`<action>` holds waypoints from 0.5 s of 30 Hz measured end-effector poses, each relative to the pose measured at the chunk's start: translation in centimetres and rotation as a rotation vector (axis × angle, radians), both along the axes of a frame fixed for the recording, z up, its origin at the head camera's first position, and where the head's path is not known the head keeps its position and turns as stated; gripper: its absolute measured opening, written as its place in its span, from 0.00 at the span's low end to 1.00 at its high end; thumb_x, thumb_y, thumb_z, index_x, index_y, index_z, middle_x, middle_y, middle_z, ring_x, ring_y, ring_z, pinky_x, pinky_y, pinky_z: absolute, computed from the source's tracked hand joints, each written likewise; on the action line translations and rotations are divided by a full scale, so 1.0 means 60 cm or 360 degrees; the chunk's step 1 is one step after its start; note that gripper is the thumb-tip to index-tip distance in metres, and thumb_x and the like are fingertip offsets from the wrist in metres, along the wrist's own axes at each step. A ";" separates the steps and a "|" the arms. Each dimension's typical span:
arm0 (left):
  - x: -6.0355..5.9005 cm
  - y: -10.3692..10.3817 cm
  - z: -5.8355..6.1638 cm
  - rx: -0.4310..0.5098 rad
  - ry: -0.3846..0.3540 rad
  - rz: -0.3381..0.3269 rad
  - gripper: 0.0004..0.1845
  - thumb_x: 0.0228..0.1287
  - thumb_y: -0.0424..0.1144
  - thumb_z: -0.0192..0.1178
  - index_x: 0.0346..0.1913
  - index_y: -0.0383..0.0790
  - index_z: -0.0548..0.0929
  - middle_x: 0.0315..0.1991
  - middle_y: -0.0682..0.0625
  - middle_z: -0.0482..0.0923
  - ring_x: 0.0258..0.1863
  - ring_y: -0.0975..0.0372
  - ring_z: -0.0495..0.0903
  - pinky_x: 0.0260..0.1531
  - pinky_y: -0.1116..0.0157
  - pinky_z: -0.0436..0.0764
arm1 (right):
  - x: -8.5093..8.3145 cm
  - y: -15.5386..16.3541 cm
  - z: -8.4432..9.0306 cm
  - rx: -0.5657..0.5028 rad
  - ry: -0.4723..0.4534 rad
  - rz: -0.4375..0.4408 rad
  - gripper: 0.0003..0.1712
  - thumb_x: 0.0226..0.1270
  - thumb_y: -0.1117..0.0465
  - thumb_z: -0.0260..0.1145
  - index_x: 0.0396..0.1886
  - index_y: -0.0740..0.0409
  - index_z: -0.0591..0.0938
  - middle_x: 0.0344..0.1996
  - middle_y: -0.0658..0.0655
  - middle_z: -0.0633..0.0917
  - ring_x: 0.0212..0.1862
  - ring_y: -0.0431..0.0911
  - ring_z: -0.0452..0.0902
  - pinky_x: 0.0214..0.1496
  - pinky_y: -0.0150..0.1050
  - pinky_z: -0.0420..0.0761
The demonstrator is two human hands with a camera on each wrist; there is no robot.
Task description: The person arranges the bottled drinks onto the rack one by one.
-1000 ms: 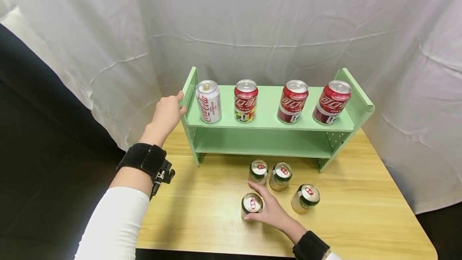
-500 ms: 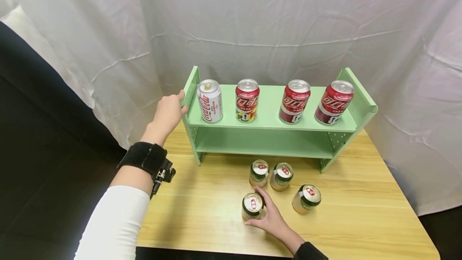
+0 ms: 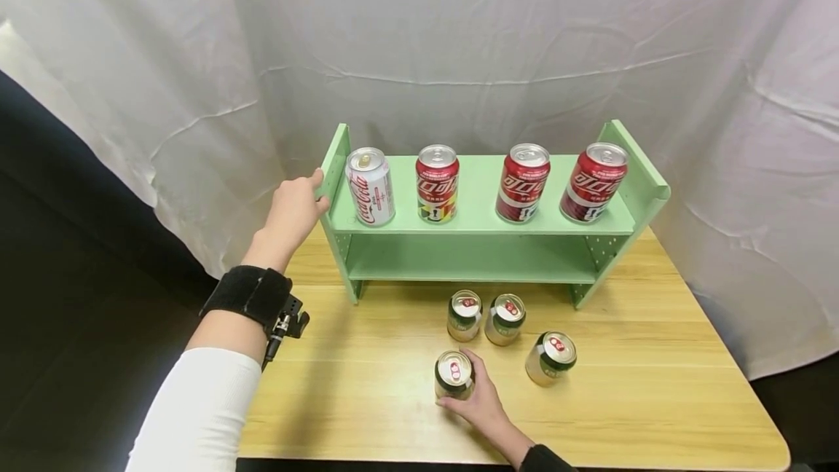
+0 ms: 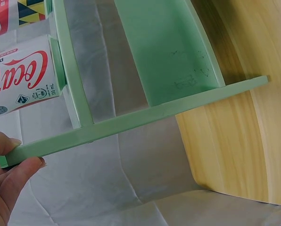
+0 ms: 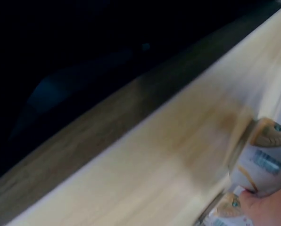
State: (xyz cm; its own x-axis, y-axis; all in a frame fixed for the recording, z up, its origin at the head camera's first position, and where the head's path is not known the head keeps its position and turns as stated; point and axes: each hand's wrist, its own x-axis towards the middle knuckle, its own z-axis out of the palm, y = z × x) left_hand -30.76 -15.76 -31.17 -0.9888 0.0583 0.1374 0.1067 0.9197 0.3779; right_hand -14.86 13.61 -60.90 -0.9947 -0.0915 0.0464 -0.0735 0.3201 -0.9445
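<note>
A green two-tier shelf (image 3: 472, 261) stands on the table, and my left hand (image 3: 293, 211) grips the upper front corner of its left side panel. In the left wrist view, thumb and fingers (image 4: 22, 176) pinch that panel's end. At the front of the table, my right hand (image 3: 481, 395) holds a short gold-and-green can (image 3: 454, 370), thumb at its near side and fingers around its right. The can is upright. The right wrist view is blurred and shows a gold-and-white can (image 5: 265, 157) at its right edge, beside part of the hand.
On the top tier stand a white Coca-Cola can (image 3: 371, 191) and several red cans (image 3: 438, 188). Between shelf and right hand are more gold-and-green cans (image 3: 465, 319), one (image 3: 550, 360) farther right. Pale cloth (image 3: 485, 35) hangs behind the wooden table (image 3: 655, 399).
My right hand has closed in on the front can, its fingers now against the can's side. The head view has shifted slightly. My left hand keeps its grip on the shelf.
</note>
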 end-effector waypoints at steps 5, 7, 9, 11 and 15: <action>-0.003 -0.001 -0.002 -0.0010 0.0003 -0.0005 0.31 0.65 0.34 0.50 0.70 0.31 0.59 0.62 0.29 0.66 0.29 0.48 0.72 0.29 0.57 0.72 | -0.003 -0.012 -0.016 0.0022 0.0025 -0.0105 0.58 0.31 0.60 0.83 0.65 0.66 0.62 0.57 0.66 0.75 0.60 0.59 0.70 0.63 0.57 0.66; -0.003 -0.002 -0.003 -0.0021 0.0006 -0.0009 0.30 0.65 0.34 0.50 0.70 0.31 0.59 0.62 0.29 0.67 0.27 0.49 0.72 0.28 0.58 0.72 | -0.003 -0.016 -0.017 0.0019 0.0031 -0.0141 0.58 0.30 0.60 0.83 0.64 0.65 0.63 0.56 0.66 0.76 0.59 0.58 0.71 0.62 0.56 0.67; -0.004 -0.002 -0.003 -0.0025 0.0011 -0.0010 0.30 0.65 0.34 0.51 0.70 0.31 0.59 0.61 0.29 0.67 0.26 0.50 0.71 0.27 0.59 0.71 | -0.002 -0.019 -0.017 0.0041 0.0050 -0.0161 0.57 0.30 0.60 0.83 0.64 0.64 0.64 0.55 0.66 0.77 0.58 0.58 0.72 0.61 0.56 0.68; -0.004 -0.003 -0.003 -0.0034 0.0019 -0.0010 0.30 0.65 0.34 0.51 0.69 0.30 0.60 0.61 0.29 0.68 0.24 0.51 0.70 0.25 0.61 0.70 | -0.003 -0.021 -0.017 0.0061 0.0061 -0.0180 0.55 0.30 0.61 0.83 0.62 0.64 0.65 0.54 0.65 0.78 0.57 0.58 0.73 0.60 0.56 0.69; -0.003 -0.003 -0.003 -0.0031 0.0027 -0.0019 0.30 0.65 0.33 0.51 0.69 0.30 0.60 0.61 0.29 0.68 0.21 0.53 0.66 0.22 0.62 0.68 | -0.003 -0.022 -0.019 0.0132 0.0084 -0.0221 0.51 0.30 0.63 0.82 0.60 0.62 0.67 0.52 0.63 0.80 0.55 0.56 0.75 0.58 0.54 0.72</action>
State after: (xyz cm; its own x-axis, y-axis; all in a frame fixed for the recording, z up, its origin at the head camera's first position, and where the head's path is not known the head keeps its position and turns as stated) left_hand -30.93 -15.92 -31.35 -0.9856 0.0729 0.1528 0.1239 0.9255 0.3579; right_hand -15.04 12.27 -62.05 -0.9945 0.0408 0.0969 -0.0720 0.4074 -0.9104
